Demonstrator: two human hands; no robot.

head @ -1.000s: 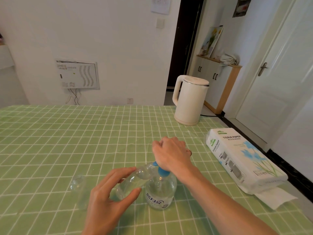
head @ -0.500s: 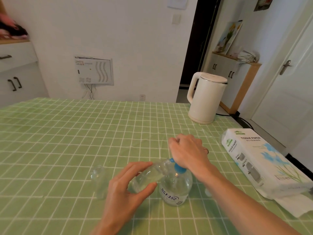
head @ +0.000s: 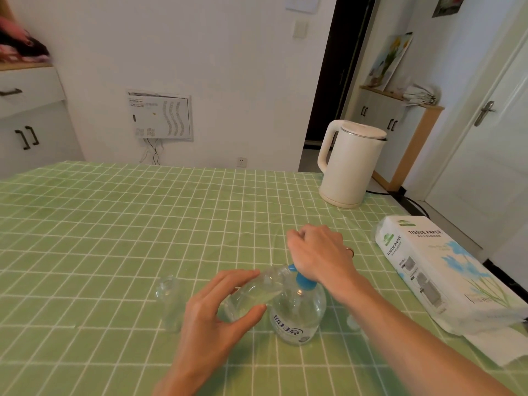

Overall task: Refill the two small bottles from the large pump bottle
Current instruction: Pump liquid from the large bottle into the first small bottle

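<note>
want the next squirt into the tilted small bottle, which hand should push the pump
Right. The right hand is curled over the blue pump head of the large pump bottle; the left hand grips the small bottle, tilted with its mouth at the spout.
</note>
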